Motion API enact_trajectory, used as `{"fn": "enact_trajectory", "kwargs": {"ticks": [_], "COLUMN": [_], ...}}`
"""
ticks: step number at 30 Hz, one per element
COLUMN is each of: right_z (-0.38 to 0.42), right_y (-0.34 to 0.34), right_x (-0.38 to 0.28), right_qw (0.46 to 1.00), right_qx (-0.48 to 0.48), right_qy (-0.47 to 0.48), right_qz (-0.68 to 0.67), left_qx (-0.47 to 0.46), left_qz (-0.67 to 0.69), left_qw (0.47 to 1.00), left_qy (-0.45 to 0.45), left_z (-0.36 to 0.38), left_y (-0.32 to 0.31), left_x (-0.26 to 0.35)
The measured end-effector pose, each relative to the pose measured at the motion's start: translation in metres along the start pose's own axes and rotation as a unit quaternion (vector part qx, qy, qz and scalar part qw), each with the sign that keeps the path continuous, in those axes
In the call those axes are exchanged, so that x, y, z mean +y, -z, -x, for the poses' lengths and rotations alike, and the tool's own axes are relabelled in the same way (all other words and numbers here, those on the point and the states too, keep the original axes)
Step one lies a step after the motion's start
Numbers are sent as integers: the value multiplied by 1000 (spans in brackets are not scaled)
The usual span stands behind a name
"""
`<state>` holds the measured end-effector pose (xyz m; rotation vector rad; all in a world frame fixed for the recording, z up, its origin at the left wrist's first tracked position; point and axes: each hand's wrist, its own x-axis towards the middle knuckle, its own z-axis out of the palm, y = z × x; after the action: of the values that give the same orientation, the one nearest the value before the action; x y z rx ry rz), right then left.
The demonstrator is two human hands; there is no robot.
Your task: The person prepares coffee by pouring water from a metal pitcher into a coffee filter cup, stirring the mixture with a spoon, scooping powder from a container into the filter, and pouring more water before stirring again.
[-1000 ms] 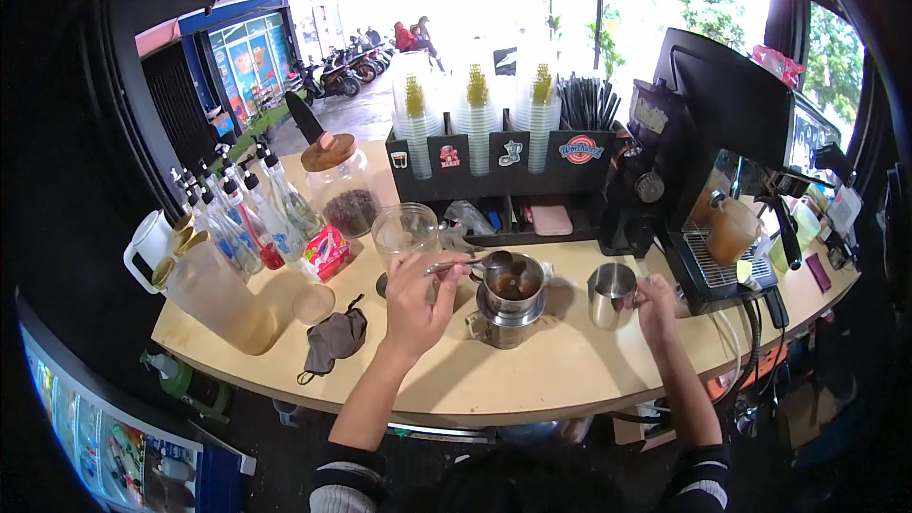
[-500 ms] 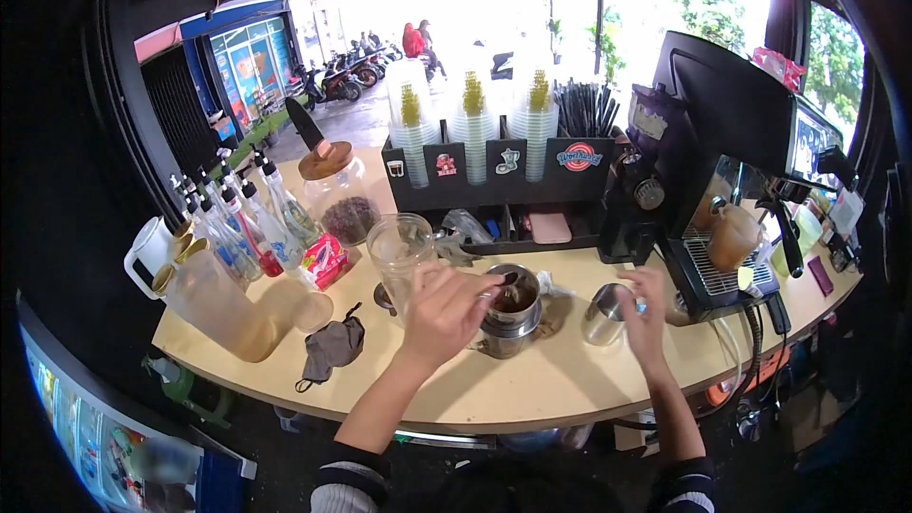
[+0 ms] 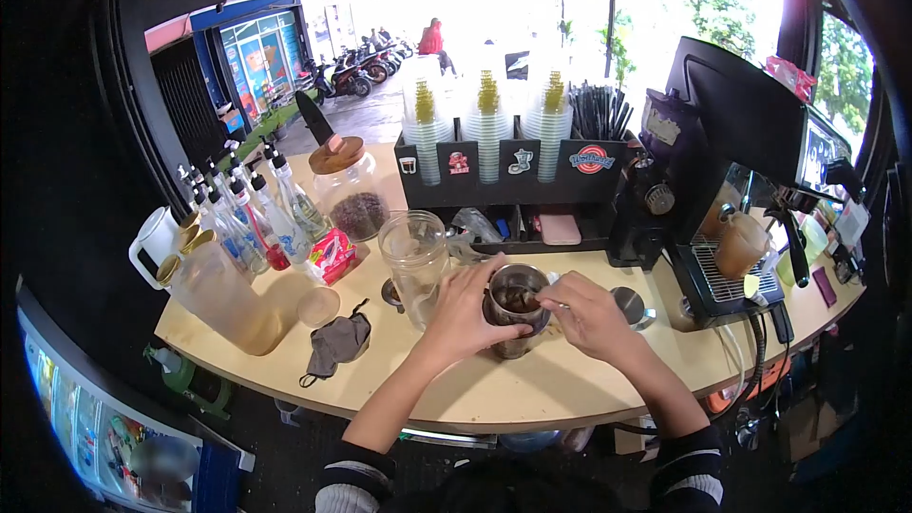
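In the head view, my left hand [image 3: 465,309] wraps round the side of a metal cup [image 3: 521,278], thumb along its front. Dark brown contents show inside this cup, and the lower part of the metalware is partly hidden by my fingers. My right hand [image 3: 587,315] is closed in a pinch on the thin handle of what looks like a spoon [image 3: 551,301], whose end goes into the cup. Just right of that hand stands a small metal pitcher [image 3: 629,304]. A clear plastic jar [image 3: 414,256] stands behind my left hand.
An espresso machine [image 3: 731,161] and a grinder [image 3: 655,190] stand at right. Stacked plastic cups [image 3: 487,133] and straws [image 3: 600,114] fill a black organiser behind. Pump bottles [image 3: 275,223], a plastic jug [image 3: 228,299] and a grey face mask [image 3: 339,342] are at left.
My left hand has gone from the spoon to the side of the metal cup. My right hand has moved left from beside the pitcher and now holds the spoon.
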<state>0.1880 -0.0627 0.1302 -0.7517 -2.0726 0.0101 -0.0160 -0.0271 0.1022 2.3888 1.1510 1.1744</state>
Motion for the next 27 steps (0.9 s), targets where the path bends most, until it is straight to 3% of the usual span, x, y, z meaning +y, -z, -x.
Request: {"fn": "enact_trajectory", "kwargs": {"ticks": [11,27], "right_z": [-13,-18], "right_y": [7,4], "right_x": [3,2], "right_qw": [999,995], "right_qx": [-50,-65], "right_qy": [-11,-59], "right_qz": [1,-53], "left_qx": [-45,1], "left_qz": [48,57], "left_qw": [997,998], "left_qy": [38,26], "left_z": [0,-1], "left_y": [-3,-10], "left_x": [-9,-4]}}
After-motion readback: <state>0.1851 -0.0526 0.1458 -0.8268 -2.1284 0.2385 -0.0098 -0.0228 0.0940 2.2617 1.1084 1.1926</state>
